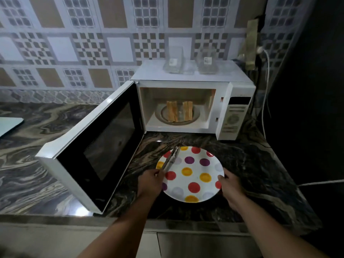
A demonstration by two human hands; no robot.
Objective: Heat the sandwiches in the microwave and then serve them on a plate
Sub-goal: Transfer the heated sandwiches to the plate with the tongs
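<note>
A white microwave stands on the counter with its door swung wide open to the left. Inside, on the round turntable, two sandwiches stand on edge side by side. In front of the microwave lies a white plate with red, yellow and purple dots. My left hand is at the plate's left rim and is shut on metal tongs that lie over the plate. My right hand grips the plate's right rim.
Two clear glass jars stand on top of the microwave. A white cable runs down the dark wall at the right. The marbled counter stretches left, with a pale board corner at the far left.
</note>
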